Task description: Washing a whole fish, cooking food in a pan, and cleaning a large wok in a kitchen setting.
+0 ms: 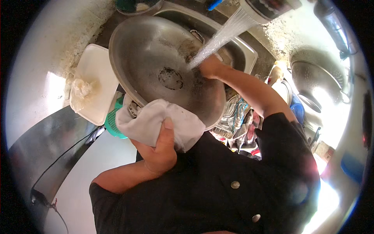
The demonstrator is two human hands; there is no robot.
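A large steel pan (146, 55) with two side handles is tilted over a steel sink (236, 55), its inside facing up and marked with dark stains. My left hand (163, 146) grips the pan's near rim through a folded white cloth (146, 122), thumb on top, beside one handle. Reaching over the pan's right side, my right hand (211, 65) is in the water's path near the far handle; its fingers are largely hidden by the spray, so what it holds cannot be told. A stream of water (222, 35) falls from a faucet head (260, 11) at the top.
A white tray (102, 67) with a crumpled plastic bag (83, 90) lies at the left, above a green perforated basket (114, 120). A steel colander (315, 79) is at the right, by a blue container (297, 108). Crumpled plastic packaging (233, 114) lies below my right forearm.
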